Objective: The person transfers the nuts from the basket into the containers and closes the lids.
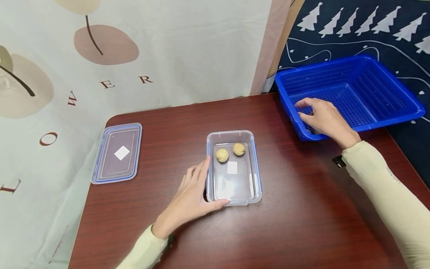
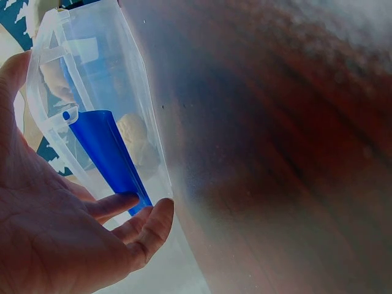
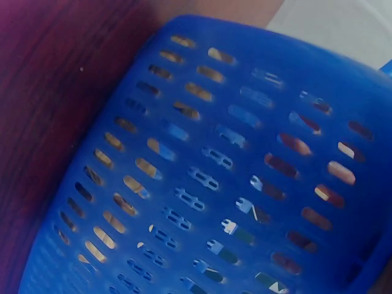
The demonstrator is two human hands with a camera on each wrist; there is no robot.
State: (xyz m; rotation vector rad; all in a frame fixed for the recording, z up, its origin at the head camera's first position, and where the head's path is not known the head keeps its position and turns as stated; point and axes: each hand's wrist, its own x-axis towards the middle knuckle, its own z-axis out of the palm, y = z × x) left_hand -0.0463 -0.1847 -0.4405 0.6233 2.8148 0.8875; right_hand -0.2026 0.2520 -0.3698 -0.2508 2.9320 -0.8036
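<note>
In the head view, the right hand (image 1: 324, 116), its grip parted with nothing visible inside, hovers over the basket (image 1: 379, 84), the clear box (image 1: 239, 186) at its eight o'clock on the desk (image 1: 289, 213), long axis twelve-to-six, two walnuts (image 1: 222, 155) toward twelve, the nearer left hand (image 1: 189, 200) touching from eight.

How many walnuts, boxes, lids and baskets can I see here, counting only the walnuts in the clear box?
Walnuts in the clear box: 2
Clear box: 1
Lid: 1
Blue basket: 1
Total: 5
</note>
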